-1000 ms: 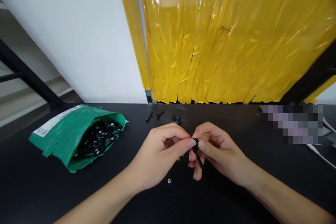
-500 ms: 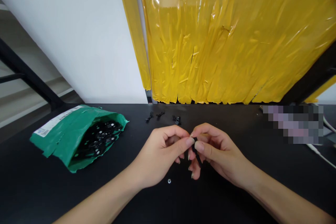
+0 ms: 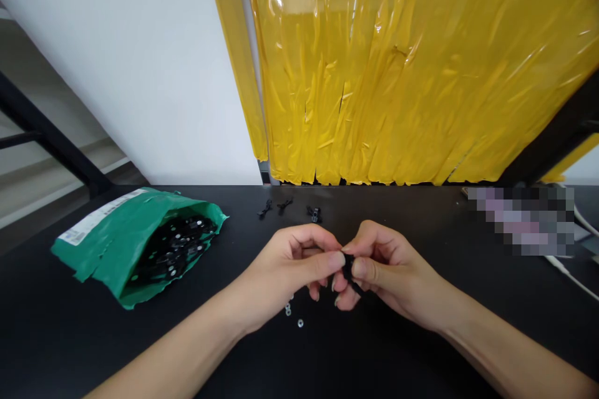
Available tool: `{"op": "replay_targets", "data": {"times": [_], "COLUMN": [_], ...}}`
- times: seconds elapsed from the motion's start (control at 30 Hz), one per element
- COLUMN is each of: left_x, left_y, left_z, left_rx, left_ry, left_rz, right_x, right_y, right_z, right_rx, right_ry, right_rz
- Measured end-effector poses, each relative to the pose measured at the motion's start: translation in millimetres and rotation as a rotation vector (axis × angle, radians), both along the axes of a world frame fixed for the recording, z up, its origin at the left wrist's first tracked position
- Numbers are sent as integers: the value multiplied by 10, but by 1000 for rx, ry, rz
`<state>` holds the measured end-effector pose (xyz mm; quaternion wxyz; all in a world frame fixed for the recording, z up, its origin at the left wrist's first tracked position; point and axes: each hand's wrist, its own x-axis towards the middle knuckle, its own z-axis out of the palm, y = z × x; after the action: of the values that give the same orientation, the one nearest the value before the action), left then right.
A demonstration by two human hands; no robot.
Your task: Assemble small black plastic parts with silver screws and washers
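Note:
A small black part (image 3: 349, 267) is pinched between the fingertips of both hands, a strip of it slanting down to the right. My left hand (image 3: 285, 274) grips it with thumb and forefinger from the left. From the other side my right hand (image 3: 393, 271) closes its thumb and fingers on it, hiding much of its shape. Just below my left hand, a small silvery ring (image 3: 300, 323) lies on the black table (image 3: 327, 361), near a few more rings (image 3: 287, 310) partly covered by that hand.
A torn-open green bag (image 3: 107, 230) full of small black parts (image 3: 182, 246) lies at the left. Black clip-like pieces (image 3: 314, 214) rest beyond my hands. Yellow plastic sheeting (image 3: 388, 87) hangs behind the table. At right are a blurred-out object (image 3: 524, 221) and a white cable (image 3: 566, 273).
My left hand has shifted slightly, uncovering more silvery rings beneath it. The black part has tilted and dropped a little between my fingertips, and my right fingers have curled in.

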<state>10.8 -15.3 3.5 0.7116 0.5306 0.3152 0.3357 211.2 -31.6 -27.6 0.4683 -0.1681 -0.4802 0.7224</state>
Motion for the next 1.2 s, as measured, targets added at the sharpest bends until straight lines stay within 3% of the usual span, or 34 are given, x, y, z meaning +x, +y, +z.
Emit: {"op": "replay_targets", "data": {"times": [0.27, 0.63, 0.8, 0.97, 1.2], "left_x": [8, 54, 68, 62, 54], "left_y": [-51, -140, -151, -110, -150], "left_z": [61, 34, 27, 18, 55], "left_rx": [250, -87, -152, 19, 541], "left_ry": [119, -120, -157, -78, 167], "left_rz": [45, -40, -31, 12, 168], "right_x": [2, 55, 68, 60, 38], "right_y": [5, -45, -32, 5, 18], "right_z": [-11, 32, -3, 0, 2], "right_rx": [-11, 44, 52, 45, 43], "right_ry": [11, 11, 41, 42, 7], "right_rz": [16, 70, 49, 54, 40]}}
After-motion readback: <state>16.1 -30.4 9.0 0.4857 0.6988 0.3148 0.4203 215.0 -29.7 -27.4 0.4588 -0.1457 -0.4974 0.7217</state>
